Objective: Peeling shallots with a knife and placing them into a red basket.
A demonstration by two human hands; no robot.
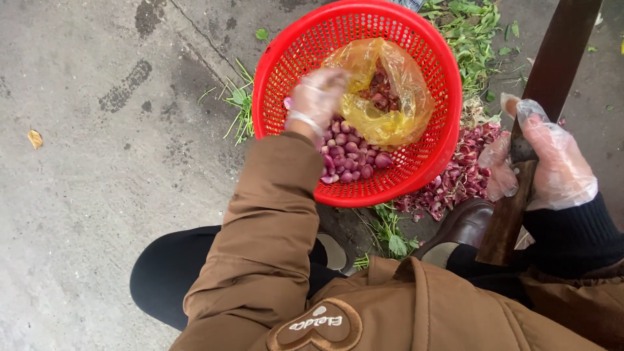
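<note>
Inside the red basket point(422, 58), the left hand point(316, 97), in a thin clear glove, reaches down with its fingers curled together over the pile of peeled shallots point(351, 153); the hand is blurred, so whether it grips one bulb or only touches the heap cannot be told. Just beyond that hand, toward the far wall of the basket, a yellow plastic bag point(390, 97) lies open with more dark red bulbs inside. The shallots sit directly under and just nearer than the left hand, against the basket's near rim. They look small, round, light and firm, and with the skin off and a plastic glove over the fingers they are likely slippery, so a pinch across the widest part of a single bulb seems the surest hold; the bag is soft and limp and would best be taken by its loose edge. The right hand point(552, 162), also gloved, is closed firmly around a brown wooden post point(552, 58), well apart from the basket. Between the two hands, beside the basket on the concrete floor point(97, 162), lies a heap of purple skins point(455, 175), with green leaves point(468, 32) scattered beyond it and a brown shoe point(465, 224) below the right hand.
</note>
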